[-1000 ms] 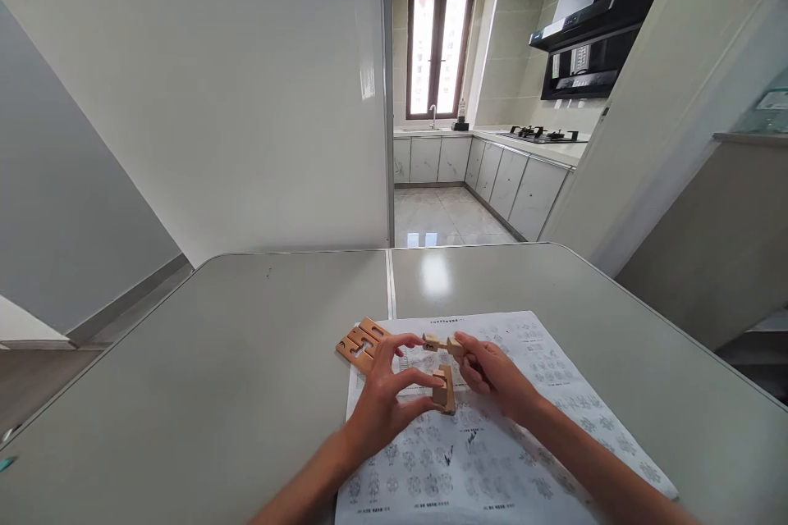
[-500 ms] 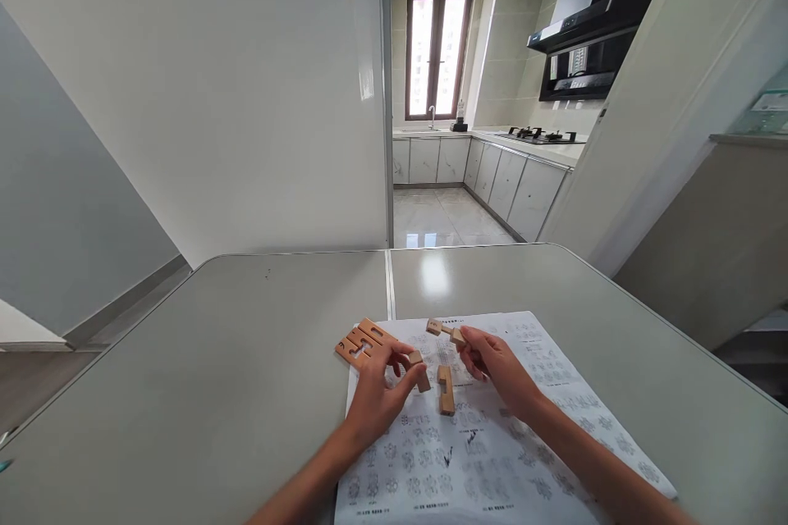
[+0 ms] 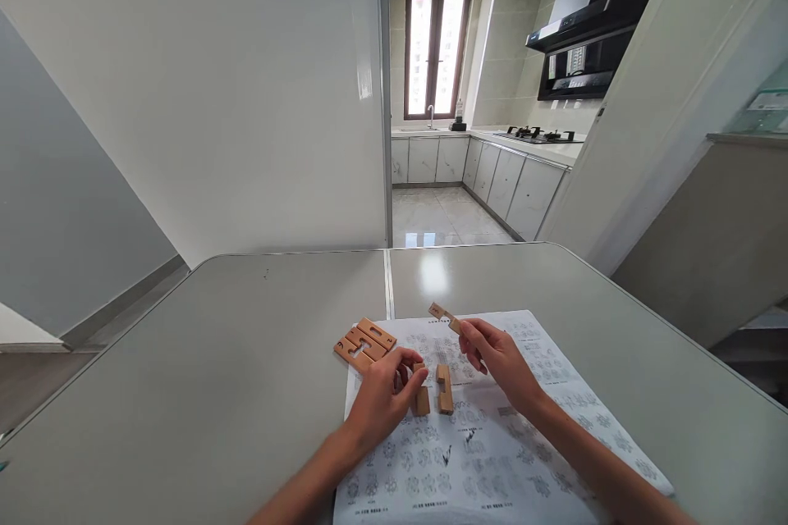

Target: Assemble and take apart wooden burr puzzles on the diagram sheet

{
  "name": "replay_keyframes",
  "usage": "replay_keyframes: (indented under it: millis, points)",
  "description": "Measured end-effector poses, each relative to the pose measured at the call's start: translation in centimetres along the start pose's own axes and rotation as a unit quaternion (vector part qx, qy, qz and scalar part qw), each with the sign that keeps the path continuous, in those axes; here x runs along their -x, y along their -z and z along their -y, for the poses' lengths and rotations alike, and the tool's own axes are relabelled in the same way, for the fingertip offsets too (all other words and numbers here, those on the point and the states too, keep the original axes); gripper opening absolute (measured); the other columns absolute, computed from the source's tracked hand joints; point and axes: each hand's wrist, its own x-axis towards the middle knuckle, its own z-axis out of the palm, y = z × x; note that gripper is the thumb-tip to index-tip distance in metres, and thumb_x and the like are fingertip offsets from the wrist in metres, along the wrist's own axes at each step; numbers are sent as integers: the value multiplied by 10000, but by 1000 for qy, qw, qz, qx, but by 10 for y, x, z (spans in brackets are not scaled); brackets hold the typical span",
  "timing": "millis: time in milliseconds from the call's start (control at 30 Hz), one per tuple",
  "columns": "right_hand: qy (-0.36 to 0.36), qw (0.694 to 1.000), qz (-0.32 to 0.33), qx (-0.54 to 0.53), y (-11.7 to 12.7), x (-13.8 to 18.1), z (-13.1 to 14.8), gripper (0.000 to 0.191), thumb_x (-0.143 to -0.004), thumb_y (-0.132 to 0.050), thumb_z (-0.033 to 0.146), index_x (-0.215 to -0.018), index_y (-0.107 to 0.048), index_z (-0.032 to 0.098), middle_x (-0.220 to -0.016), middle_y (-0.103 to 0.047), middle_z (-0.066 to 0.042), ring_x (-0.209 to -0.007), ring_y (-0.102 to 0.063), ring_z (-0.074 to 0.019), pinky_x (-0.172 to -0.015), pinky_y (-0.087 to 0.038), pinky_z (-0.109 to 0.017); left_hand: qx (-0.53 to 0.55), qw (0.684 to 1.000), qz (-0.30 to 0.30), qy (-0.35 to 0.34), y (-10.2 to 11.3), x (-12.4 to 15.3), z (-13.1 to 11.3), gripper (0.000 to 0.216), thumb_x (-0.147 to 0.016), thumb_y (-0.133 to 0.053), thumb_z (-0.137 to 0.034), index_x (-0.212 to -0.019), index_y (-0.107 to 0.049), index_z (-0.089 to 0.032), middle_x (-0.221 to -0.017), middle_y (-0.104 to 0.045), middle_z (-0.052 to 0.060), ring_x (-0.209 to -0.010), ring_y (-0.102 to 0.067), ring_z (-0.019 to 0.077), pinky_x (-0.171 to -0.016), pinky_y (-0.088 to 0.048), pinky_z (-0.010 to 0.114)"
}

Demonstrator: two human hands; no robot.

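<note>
In my right hand (image 3: 496, 353) is a notched wooden puzzle piece (image 3: 438, 312), pinched at its near end and raised above the paper. My left hand (image 3: 385, 394) has its thumb and fingers closed on another wooden puzzle block (image 3: 422, 402), whose upper part they partly cover. That block is upright to my view, apart from a similar notched puzzle piece (image 3: 444, 390) lying just to its right. Beyond my left hand, flat orange-brown wooden pieces (image 3: 355, 344) with cut-outs lie side by side at the paper's far left corner.
Under the pieces a large printed sheet (image 3: 492, 476) with rows of small diagrams covers part of the grey table (image 3: 185, 394). A pale seam (image 3: 388, 287) crosses the table's far half. Past its far edge are a wall (image 3: 277, 98) and a doorway to a kitchen.
My left hand has lowered its block toward the paper, beside the lying piece, and the block now stands straighter. My right hand has turned its notched piece, with its far end raised.
</note>
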Motion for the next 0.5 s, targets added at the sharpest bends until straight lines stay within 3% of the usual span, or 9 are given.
replay_keyframes:
  millis: [267,500]
  points:
    - [-22,999,-2,-36,4,-3,1,506,-930,-569,687,-874,-656,191,-783,-565,-19,-551,-433,-117,-507,-396,-284,-49,997,3,-52,-3,3,0,293,-1015,-524,-464,-1035,-682,-218,-954,-666,53,-760,-607,183,-723,-496,310]
    - [-64,993,66,-72,6,-5,-2,506,-911,-610,661,-1129,-678,209,-1109,-658,-103,-719,-575,-159,-546,-445,-278,-70,995,10,-72,-4,4,4,219,-1001,-568,-414,-1057,-671,-229,-968,-669,45,-779,-620,185,-737,-505,309]
